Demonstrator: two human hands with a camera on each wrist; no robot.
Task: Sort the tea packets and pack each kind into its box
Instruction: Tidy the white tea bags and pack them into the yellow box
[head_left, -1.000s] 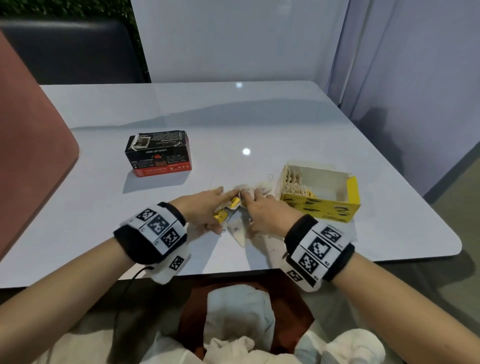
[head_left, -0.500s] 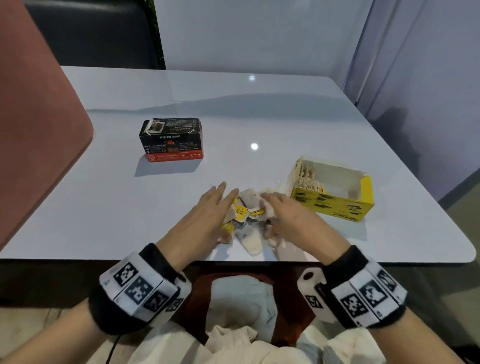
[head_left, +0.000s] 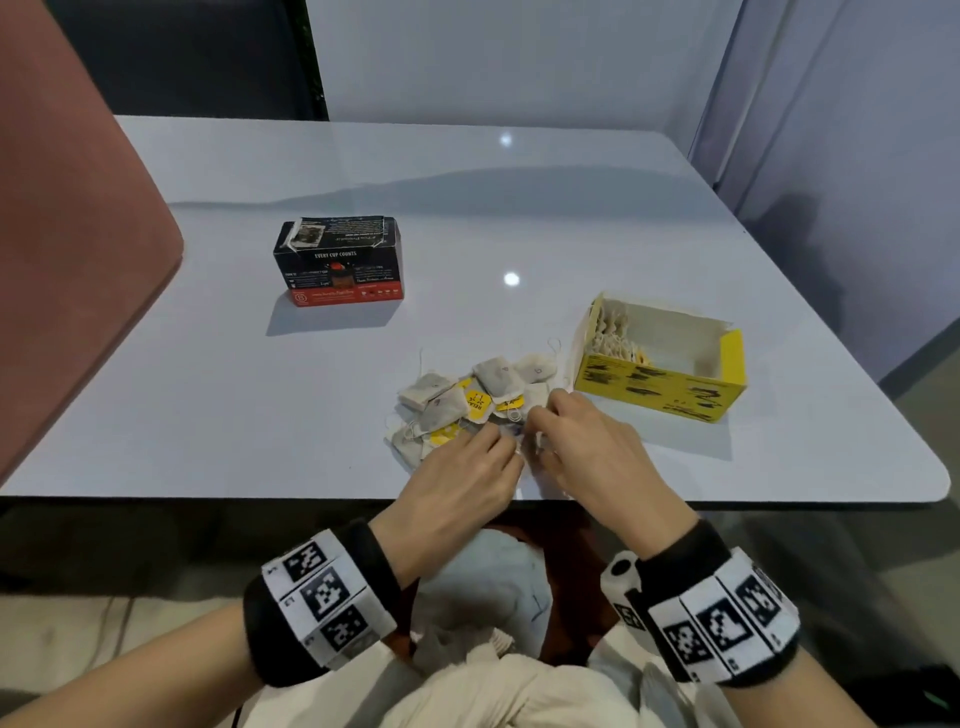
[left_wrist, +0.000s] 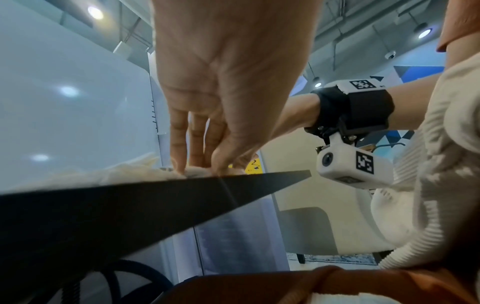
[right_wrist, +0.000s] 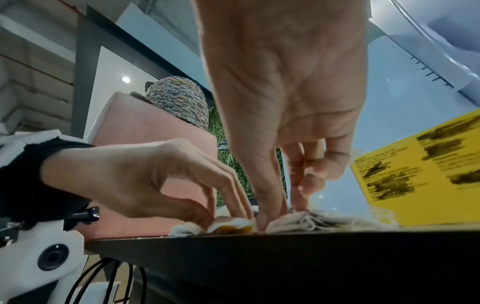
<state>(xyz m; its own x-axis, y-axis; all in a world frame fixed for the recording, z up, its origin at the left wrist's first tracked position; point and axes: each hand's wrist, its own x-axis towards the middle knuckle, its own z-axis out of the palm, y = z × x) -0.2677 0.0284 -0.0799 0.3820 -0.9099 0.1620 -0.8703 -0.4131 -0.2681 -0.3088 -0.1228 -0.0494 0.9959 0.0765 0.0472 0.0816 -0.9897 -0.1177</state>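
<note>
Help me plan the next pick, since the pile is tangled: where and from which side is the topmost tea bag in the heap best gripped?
Probably pinch the topmost tea bag by its far edge, coming from above. It lies flat across the others, its near end resting over a yellow tag, and both hands work the near side of the pile.

Left hand (head_left: 457, 483): palm down, fingers extended toward 1 o'clock, tips pressing downward. Right hand (head_left: 587, 457): palm down, fingers bent toward 11 o'clock, tips meeting the left's. Both wrists banded.
</note>
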